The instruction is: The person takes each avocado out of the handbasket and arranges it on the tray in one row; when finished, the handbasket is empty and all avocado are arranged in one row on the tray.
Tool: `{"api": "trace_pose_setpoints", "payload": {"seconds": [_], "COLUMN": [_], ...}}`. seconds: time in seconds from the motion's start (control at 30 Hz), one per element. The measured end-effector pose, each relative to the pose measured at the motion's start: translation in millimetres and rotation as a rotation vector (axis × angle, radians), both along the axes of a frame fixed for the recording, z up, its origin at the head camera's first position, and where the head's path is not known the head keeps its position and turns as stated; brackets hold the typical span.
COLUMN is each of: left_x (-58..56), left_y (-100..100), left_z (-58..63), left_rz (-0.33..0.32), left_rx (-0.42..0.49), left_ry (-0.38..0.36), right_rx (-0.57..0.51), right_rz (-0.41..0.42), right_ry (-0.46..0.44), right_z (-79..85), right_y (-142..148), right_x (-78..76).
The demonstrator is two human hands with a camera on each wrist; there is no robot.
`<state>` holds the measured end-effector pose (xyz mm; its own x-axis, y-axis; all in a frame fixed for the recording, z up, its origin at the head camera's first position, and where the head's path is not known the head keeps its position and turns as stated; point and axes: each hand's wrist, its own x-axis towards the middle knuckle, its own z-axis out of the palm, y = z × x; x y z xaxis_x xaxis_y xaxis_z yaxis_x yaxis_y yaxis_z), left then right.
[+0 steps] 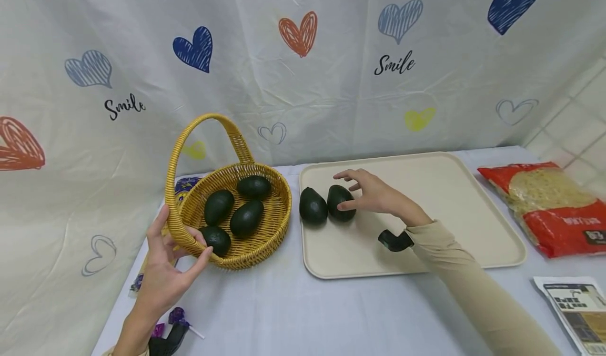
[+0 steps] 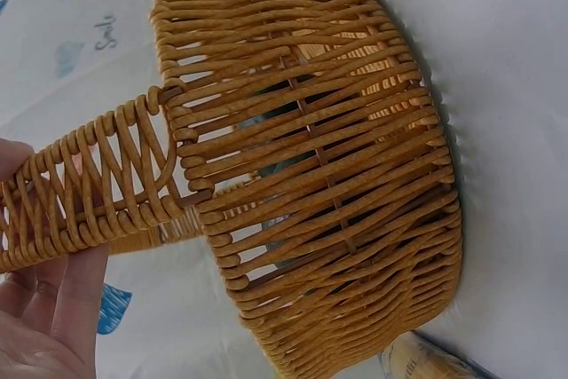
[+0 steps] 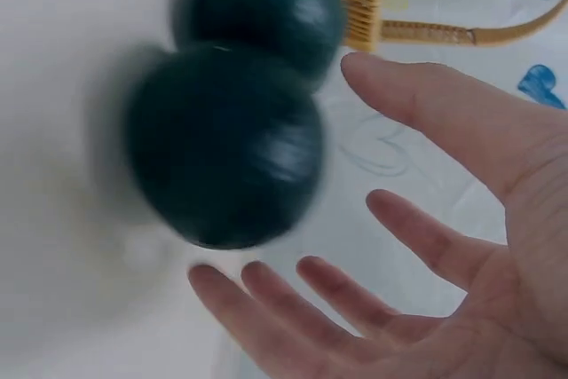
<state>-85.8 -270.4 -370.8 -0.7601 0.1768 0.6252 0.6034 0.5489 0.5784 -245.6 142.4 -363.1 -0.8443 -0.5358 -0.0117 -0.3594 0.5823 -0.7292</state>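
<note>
Head view: right hand (image 1: 374,194) sits over the right avocado (image 1: 339,194) on the tray (image 1: 440,203). Fingers and thumb spread apart; fingers on the far side, thumb across the near side, so the fruit lies between them. Contact can't be told here. Long axis of that avocado runs roughly near to far, slimmer end away from the person. The left avocado (image 1: 313,207) is right beside it, out of the grip, narrow tip also facing the far edge, fat end nearer. Left hand (image 1: 163,277) grips the basket (image 1: 287,201) at the foot of the handle (image 1: 172,187), which arches up on the left. Four more avocados (image 1: 246,219) in the basket: the back one lies about sideways, the middle one aslant. Red bag (image 1: 563,240) right of the tray, lollipop (image 1: 178,316) by the left wrist.

Left wrist view: thumb on one side of the handle, fingers on the other, clamped on it; basket wall fills most of the frame, dark fruit through the gaps.

Right wrist view: hand apart, visible gap between fingertips and the nearer avocado. Both tray avocados line up toward the basket; narrow ends unclear from this angle.
</note>
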Motion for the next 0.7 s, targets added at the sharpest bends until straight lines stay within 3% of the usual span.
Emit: {"api": "trace_pose_setpoints", "payload": {"seconds": [0.17, 0.4, 0.53, 0.7], "left_x": [0.5, -0.1, -0.7, -0.1], "left_y": [0.0, 1.9, 2.5, 2.0], "left_z": [1.8, 1.3, 1.6, 3.4], "left_rz": [0.010, 0.013, -0.005, -0.016], "left_rx": [0.000, 0.009, 0.018, 0.024], "left_ry": [-0.006, 0.002, 0.010, 0.012], "right_rx": [0.002, -0.062, -0.096, -0.141], "right_rz": [0.034, 0.092, 0.175, 0.325], "right_ry": [0.079, 0.135, 0.175, 0.213], "right_z": [24.8, 55.1, 58.3, 41.3], "right_y": [-11.4, -57.3, -89.6, -128.2], "right_x": [1.0, 16.9, 26.1, 29.5]}}
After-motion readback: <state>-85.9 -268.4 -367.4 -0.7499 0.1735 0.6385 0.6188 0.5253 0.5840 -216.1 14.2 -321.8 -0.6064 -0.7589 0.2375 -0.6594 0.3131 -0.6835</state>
